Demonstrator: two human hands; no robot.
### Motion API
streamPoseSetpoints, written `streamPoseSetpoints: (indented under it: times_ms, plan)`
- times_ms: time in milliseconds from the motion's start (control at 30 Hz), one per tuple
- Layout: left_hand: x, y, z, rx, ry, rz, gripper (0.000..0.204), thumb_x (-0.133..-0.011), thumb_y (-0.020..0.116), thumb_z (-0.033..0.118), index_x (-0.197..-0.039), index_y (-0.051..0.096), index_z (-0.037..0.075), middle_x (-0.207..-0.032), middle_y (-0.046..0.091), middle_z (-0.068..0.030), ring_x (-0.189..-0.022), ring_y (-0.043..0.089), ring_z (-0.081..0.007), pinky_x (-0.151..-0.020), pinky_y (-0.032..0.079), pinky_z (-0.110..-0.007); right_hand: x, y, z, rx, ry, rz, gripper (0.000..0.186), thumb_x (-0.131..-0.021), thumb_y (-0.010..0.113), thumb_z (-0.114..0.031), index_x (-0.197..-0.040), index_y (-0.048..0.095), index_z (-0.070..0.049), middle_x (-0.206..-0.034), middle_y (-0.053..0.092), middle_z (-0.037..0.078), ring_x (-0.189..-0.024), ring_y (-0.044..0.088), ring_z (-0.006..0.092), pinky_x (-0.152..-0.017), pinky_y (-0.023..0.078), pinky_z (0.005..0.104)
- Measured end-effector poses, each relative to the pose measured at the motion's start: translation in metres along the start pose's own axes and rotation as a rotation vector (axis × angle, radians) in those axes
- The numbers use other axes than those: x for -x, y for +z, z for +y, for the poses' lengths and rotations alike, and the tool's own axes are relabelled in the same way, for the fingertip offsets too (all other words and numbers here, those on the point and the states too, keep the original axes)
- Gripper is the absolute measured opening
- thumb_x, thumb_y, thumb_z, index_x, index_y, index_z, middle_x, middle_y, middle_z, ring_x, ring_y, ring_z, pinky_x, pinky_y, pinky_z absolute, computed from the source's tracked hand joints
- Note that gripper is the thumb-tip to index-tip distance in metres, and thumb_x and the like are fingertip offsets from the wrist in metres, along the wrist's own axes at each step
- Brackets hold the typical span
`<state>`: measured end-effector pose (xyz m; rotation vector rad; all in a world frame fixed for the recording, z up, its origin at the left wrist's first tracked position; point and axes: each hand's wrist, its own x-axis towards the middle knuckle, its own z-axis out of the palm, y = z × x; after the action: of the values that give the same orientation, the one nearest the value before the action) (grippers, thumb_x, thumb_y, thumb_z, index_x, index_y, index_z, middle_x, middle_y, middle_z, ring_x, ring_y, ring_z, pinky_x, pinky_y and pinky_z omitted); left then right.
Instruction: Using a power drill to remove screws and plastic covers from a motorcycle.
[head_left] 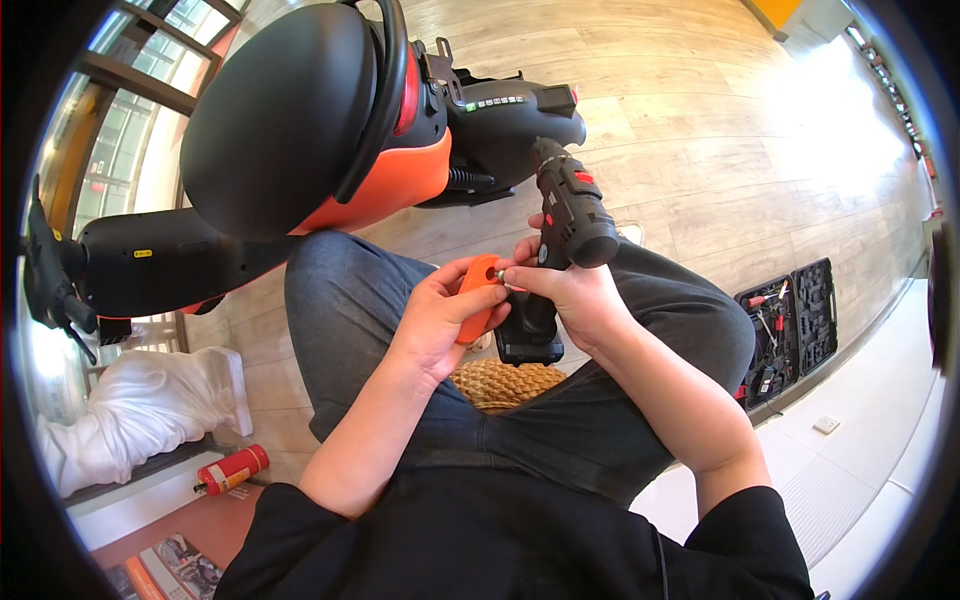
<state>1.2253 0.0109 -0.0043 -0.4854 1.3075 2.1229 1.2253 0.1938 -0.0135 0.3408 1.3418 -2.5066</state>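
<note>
Closed around a flat orange part (477, 272) with a dark hole in it, my left hand (430, 318) holds it above my lap. My right hand (588, 300) grips a black cordless drill (578, 212) by its handle, chuck pointing up and away, battery hanging low between my knees. A small metal screw (500, 274) sits at the orange part's right edge, between my left fingers and the tip of my right thumb. Which hand carries the screw I cannot tell. Beyond my left knee stands a black and orange scooter (375, 190) with a black seat (280, 120).
An opened black tool case (790, 330) with hand tools lies on the floor to my right. To my left are a red fire extinguisher (232, 468) and a white cloth-like bundle (140, 405). I sit on a woven seat (500, 385) over a wooden floor (690, 130).
</note>
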Motion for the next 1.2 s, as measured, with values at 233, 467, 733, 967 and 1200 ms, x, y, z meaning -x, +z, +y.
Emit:
streamPoseSetpoints:
  times_ms: [233,467,733,967,1200]
  plan:
    - [0.005,0.01,-0.003,-0.219,0.144,0.024,0.036,-0.091,0.073,0.002,-0.126,0.065,-0.003,-0.113,0.07,-0.0089,-0.095,0.069,-0.0145,-0.084,0.061,-0.029,0.0,-0.001,0.003,0.06,0.031,0.044,0.064,-0.08,0.073,0.014,-0.132,0.041,-0.002,-0.094,0.058,0.003,-0.092,0.069,0.0192,-0.085,0.057,0.0318]
    - [0.005,0.012,-0.003,-0.272,0.185,0.023,0.033,-0.092,0.073,0.005,-0.123,0.067,-0.003,-0.111,0.071,-0.0087,-0.095,0.069,-0.014,-0.084,0.06,-0.029,-0.004,-0.007,0.009,0.17,-0.033,0.047,0.069,-0.079,0.074,0.013,-0.136,0.039,-0.001,-0.095,0.057,0.003,-0.091,0.068,0.0174,-0.083,0.057,0.0314]
    - [0.008,0.0,0.013,-0.37,0.153,-0.002,0.039,-0.093,0.073,0.008,-0.129,0.062,-0.003,-0.11,0.072,-0.0087,-0.093,0.07,-0.0136,-0.084,0.057,-0.028,-0.002,-0.007,0.005,0.385,-0.105,0.033,0.065,-0.084,0.072,0.008,-0.138,0.038,-0.001,-0.1,0.062,0.005,-0.094,0.066,0.0154,-0.087,0.056,0.0326]
    - [0.008,0.007,0.009,-0.182,0.209,-0.002,0.035,-0.096,0.069,0.008,-0.127,0.062,-0.006,-0.111,0.072,-0.0109,-0.097,0.07,-0.0154,-0.086,0.056,-0.027,0.003,0.002,0.004,0.007,-0.022,-0.043,0.063,-0.085,0.072,0.006,-0.137,0.036,-0.001,-0.114,0.068,0.016,-0.099,0.067,0.0192,-0.087,0.055,0.0318]
    - [0.008,0.016,0.001,-0.406,0.368,0.109,0.034,-0.094,0.07,0.003,-0.125,0.063,-0.005,-0.112,0.072,-0.0114,-0.099,0.07,-0.0156,-0.089,0.056,-0.028,-0.002,-0.003,0.006,0.084,-0.052,0.045,0.065,-0.083,0.072,0.009,-0.136,0.036,-0.001,-0.11,0.066,0.014,-0.103,0.067,0.0217,-0.091,0.054,0.0342]
